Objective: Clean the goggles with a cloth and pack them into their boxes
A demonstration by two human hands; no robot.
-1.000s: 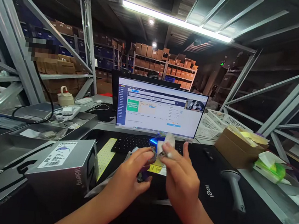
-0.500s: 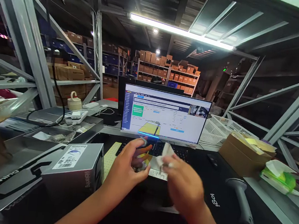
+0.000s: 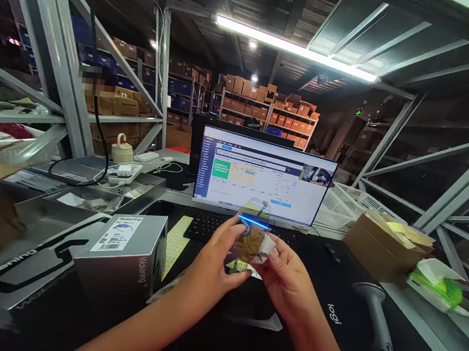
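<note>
Between my hands, in front of the monitor, is a glossy, see-through yellowish lens (image 3: 249, 243) with a bright blue streak of light across its top. My left hand (image 3: 218, 255) grips its left side, fingers behind and thumb stretched below. A small white cloth (image 3: 267, 248) is pinched in my right hand (image 3: 286, 275) and lies against the lens's right side. The far fingers of both hands are partly hidden. To the left of my left hand stands a grey Wakening box (image 3: 120, 250) with a white product label on top.
Behind my hands are a lit monitor (image 3: 234, 181) and a black keyboard (image 3: 202, 226). On the right lie a handheld scanner (image 3: 376, 316), a tissue pack (image 3: 436, 283) and a cardboard box (image 3: 381, 252). A yellow sheet (image 3: 178, 242) and a clear plastic scrap (image 3: 265, 321) rest on the black mat.
My right hand has brought the white cloth in against the lens. My left hand and the lens have shifted right, and the view has turned slightly left.
</note>
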